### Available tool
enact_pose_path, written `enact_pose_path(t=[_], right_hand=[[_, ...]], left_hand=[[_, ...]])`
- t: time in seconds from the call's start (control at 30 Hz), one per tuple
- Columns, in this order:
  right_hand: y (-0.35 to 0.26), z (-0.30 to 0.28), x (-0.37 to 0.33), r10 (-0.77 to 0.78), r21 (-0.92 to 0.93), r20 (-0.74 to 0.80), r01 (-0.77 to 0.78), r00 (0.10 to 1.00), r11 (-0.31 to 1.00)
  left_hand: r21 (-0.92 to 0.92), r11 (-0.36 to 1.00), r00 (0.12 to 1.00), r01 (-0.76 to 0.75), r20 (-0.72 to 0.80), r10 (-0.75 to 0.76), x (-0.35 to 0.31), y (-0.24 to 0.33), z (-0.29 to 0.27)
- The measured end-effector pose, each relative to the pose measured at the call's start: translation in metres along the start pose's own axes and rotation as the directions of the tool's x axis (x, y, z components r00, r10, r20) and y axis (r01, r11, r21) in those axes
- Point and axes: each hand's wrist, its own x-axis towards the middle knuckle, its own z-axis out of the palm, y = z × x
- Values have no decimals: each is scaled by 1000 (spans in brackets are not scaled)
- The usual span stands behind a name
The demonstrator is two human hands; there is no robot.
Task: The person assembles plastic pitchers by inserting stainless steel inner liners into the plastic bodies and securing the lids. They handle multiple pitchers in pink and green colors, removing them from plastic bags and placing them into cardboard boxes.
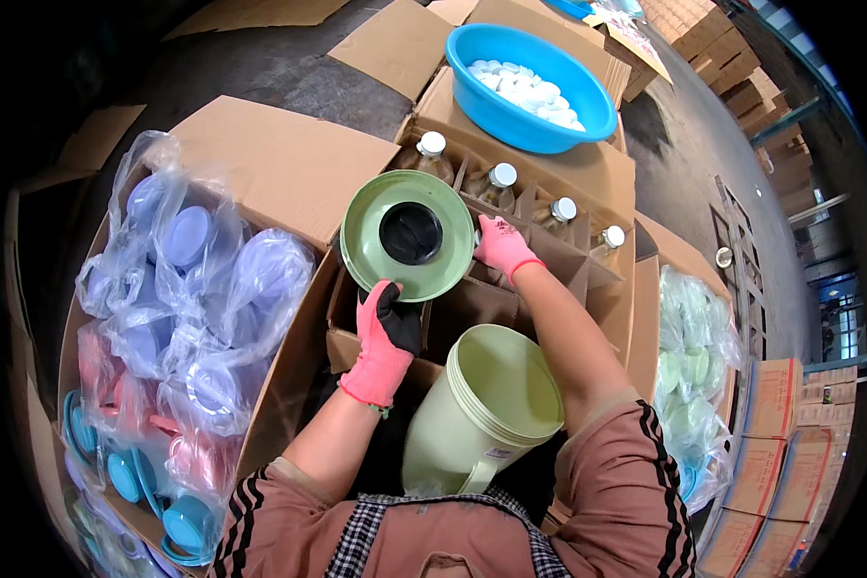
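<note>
A round pale green lid (361,236) with a black disc in its middle is held up over a divided carton. My left hand (380,347), in a pink glove with a black palm, pinches its near rim, thumb on top. At the lid's right rim is my right hand (507,249), gloved in pink and closed against the edge; some of its fingers are hidden. Between my forearms, close to my body, a pale green jug (453,419) stands tilted with its mouth uncovered and its handle toward me.
Several clear bottles with white caps (502,175) stand in the far cells of the carton (597,299). Beyond is a blue basin (472,91) of white pieces. Bagged purple lids (189,236) fill a box at left; bagged green items (689,356) fill one at right. Stacked cartons (766,462) stand farther right.
</note>
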Motion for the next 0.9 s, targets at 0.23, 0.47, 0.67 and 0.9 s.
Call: enact_pose_path(t=[0.23,0.47,0.67,0.9], right_hand=[[11,11,2,-36,91,8,35,999,995],[-17,-110,-92,-33,159,-279,80,960,984],[40,-204,-195,133,458,-555,168,821,873],[90,-153,-314,628,890,-358,455,691,6]], left_hand=[[276,959,998,-70,27,65,2,-7,-4],[-299,917,965,262,100,-243,-3,13,24],[-182,898,762,400,611,-216,-20,30,31],[-180,834,608,522,764,-216,-49,1,73]])
